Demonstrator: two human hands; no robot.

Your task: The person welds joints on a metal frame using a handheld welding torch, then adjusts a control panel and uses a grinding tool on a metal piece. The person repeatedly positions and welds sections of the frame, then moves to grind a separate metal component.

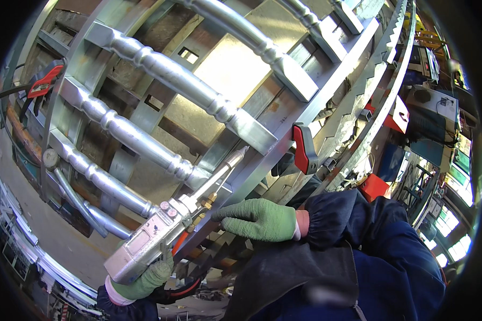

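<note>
My left hand, in a green glove, is wrapped around the grip of a laser welding gun with a boxy pale metal body and brass fittings. The gun's long nozzle slants up and away. Its tip is close to the joint between a silver turned baluster and the flat metal rail. Beside the brass fittings, my gloved right hand is stretched out along the near side of the rail, fingers pointing left. I cannot tell whether its fingertips touch the gun. The left fingers are partly hidden behind the gun body.
A red-and-black clamp grips the rail right of the nozzle, and another clamp sits at the far left. A hammer-like tool leans by the frame's left end. Toothed metal strips run along the right.
</note>
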